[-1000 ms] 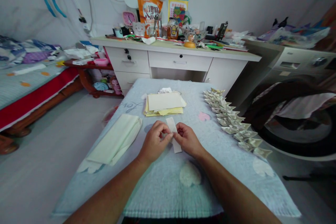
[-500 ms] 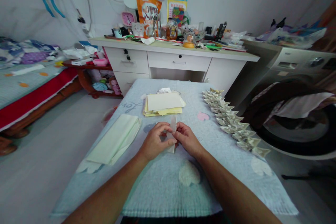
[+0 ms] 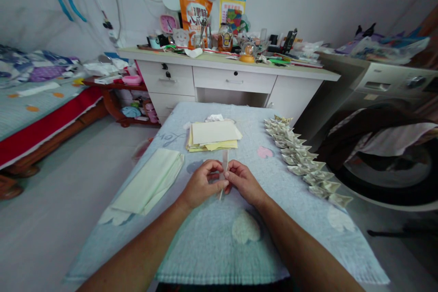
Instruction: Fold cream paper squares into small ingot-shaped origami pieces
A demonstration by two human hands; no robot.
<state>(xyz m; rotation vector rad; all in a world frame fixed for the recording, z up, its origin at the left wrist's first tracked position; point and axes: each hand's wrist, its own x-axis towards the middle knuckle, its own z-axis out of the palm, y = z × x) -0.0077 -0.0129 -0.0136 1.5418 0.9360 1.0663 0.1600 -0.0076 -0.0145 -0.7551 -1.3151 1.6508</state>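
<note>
Paper strip (image 3: 225, 159) is turning edge-on, left hand (image 3: 202, 185) and right hand (image 3: 245, 183) pinching it; folded pieces (image 3: 296, 169) are lying rightward, flat sheets (image 3: 212, 132) remaining ahead.

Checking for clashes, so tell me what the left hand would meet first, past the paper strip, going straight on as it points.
Probably the right hand, just across the paper strip from the left hand, though depth is hard to judge in this view.
</note>
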